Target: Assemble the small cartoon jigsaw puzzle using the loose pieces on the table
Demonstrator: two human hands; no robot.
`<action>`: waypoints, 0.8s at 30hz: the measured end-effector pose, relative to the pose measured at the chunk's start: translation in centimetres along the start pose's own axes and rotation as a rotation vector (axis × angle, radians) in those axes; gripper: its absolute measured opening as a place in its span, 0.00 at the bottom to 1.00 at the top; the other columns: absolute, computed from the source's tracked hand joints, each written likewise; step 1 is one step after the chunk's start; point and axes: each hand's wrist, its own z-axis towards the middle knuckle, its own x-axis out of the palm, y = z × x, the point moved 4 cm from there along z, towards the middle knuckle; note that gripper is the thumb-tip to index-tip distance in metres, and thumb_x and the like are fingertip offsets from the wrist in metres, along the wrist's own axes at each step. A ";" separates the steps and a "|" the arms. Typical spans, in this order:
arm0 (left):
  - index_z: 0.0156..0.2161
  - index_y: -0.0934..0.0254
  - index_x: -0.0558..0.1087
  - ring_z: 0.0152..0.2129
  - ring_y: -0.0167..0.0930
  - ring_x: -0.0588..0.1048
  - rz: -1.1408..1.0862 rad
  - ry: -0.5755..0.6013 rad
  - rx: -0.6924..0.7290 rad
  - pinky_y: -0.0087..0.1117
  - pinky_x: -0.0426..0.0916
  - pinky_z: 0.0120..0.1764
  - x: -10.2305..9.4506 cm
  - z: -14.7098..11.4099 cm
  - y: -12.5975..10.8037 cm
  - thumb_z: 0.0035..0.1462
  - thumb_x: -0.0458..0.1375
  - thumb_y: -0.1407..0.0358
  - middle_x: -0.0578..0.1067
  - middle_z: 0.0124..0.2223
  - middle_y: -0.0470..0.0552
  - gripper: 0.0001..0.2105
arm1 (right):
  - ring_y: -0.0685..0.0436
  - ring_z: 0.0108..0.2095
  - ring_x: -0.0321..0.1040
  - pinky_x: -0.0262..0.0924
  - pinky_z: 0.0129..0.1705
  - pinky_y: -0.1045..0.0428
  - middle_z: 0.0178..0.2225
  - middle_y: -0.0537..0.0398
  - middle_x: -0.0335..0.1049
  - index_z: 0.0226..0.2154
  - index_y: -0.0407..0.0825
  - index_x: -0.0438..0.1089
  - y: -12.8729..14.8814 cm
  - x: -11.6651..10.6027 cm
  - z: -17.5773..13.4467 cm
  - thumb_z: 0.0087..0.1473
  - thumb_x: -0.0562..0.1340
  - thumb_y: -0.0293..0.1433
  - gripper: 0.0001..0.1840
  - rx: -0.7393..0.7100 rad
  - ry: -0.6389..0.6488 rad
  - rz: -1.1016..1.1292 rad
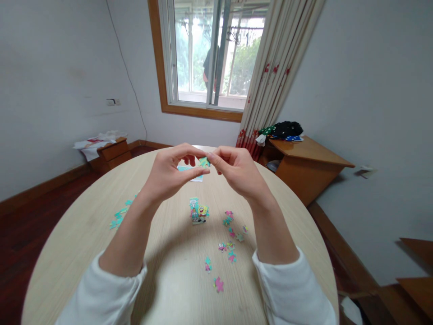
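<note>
Both my hands are raised over the far half of the round table, meeting at one small yellow and teal jigsaw puzzle piece. My right hand pinches its right edge between thumb and forefinger. From the other side, my left hand has its forefinger along the top and its thumb below, with the piece between them. A partly joined puzzle section with a yellow square cartoon figure lies flat nearer to me. Behind my hands, a light blue printed sheet is partly hidden.
Loose pink and teal puzzle pieces are scattered on the right-centre of the table. Several teal pieces lie at the left, partly behind my forearm. A wooden cabinet with cloths on top stands beyond the right edge.
</note>
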 end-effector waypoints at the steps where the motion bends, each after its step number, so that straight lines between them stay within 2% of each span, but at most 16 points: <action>1: 0.32 0.63 0.78 0.25 0.28 0.70 -0.001 -0.005 -0.004 0.32 0.65 0.31 0.0 0.0 0.0 0.44 0.69 0.58 0.76 0.28 0.50 0.12 | 0.53 0.24 0.50 0.46 0.26 0.54 0.19 0.62 0.53 0.18 0.48 0.60 0.0 0.0 0.0 0.52 0.59 0.54 0.28 -0.002 0.001 -0.003; 14: 0.31 0.63 0.75 0.26 0.29 0.70 0.014 -0.096 -0.001 0.32 0.66 0.31 -0.3 0.0 0.0 0.41 0.70 0.55 0.75 0.28 0.49 0.16 | 0.53 0.24 0.54 0.48 0.25 0.54 0.19 0.60 0.60 0.20 0.47 0.68 0.5 -0.2 -0.3 0.50 0.61 0.53 0.26 0.004 0.056 0.037; 24: 0.34 0.62 0.78 0.27 0.29 0.70 -0.016 -0.050 0.039 0.33 0.66 0.32 -0.6 0.1 -0.3 0.45 0.69 0.59 0.77 0.32 0.51 0.12 | 0.52 0.25 0.56 0.50 0.27 0.54 0.21 0.59 0.62 0.22 0.46 0.70 0.4 -0.5 -0.4 0.48 0.63 0.52 0.25 0.013 -0.003 0.069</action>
